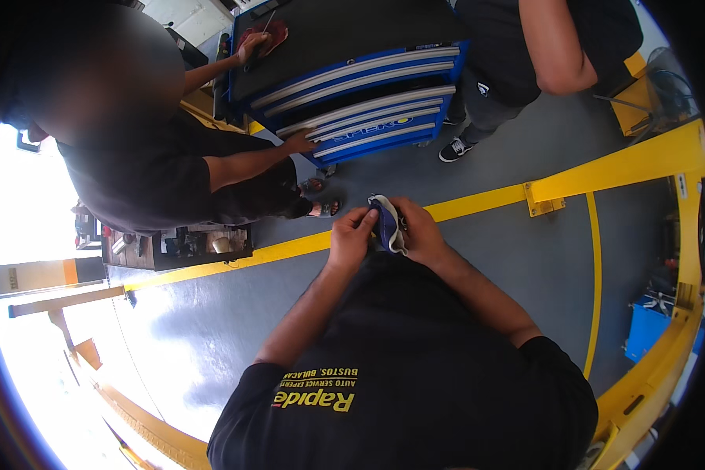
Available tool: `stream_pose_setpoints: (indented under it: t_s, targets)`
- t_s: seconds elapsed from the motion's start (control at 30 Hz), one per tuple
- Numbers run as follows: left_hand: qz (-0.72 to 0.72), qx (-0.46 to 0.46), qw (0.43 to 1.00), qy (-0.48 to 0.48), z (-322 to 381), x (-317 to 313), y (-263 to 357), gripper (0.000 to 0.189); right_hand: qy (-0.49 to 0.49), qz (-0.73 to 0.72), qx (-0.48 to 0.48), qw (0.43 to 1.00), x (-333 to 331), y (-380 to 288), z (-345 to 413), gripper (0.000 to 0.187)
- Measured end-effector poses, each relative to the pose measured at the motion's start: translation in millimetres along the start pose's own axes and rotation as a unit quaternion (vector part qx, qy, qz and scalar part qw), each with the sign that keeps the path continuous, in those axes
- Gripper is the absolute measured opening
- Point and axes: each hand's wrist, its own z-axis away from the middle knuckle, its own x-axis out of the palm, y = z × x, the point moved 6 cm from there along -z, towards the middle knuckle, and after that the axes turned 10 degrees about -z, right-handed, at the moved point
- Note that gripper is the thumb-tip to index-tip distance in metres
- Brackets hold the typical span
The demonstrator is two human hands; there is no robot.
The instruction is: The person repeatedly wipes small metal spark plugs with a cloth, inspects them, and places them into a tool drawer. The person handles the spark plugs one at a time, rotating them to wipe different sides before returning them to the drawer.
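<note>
Both of my hands are close together in front of my chest, above the floor. Between them is a folded purple-blue and whitish cloth (390,225), perhaps a rag or a glove; its exact kind is hard to tell. My left hand (350,239) pinches its left side, thumb lying on top. On the other side my right hand (423,232) grips the pale edge, and some of its fingers are hidden behind the fabric.
Ahead stands a blue tool cabinet (382,111) with a dark top. One person (153,170) touches its drawers and holds a thin tool over a red cloth (275,36). Another person (499,59) stands right. A yellow lift arm (623,164), wooden-topped bench (144,252) and fan (670,88) are around.
</note>
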Motion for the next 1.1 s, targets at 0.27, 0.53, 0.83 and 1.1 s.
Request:
stream_pose_setpoints:
  t_s: [0.27, 0.53, 0.83, 1.1]
  targets:
    - [0.145, -0.041, 0.984, -0.098, -14, 8, 10, 0.020, -0.018, 0.018, -0.037, 0.999, -7, -3, -21, 0.040]
    - [0.309, -0.087, 0.946, -0.048, -19, -31, -32, 0.025, -0.176, 0.066, -0.004, 0.982, 54, 29, -47, 0.039]
    - [0.412, -0.101, 0.905, 0.036, 17, -125, -92, 0.036, 0.059, -0.428, 0.365, 0.825, 17, 188, -192, 0.053]
    - [0.427, -0.170, 0.878, 0.136, 52, -175, -132, 0.040, 0.430, -0.605, 0.267, 0.614, -89, 273, -348, 0.036]
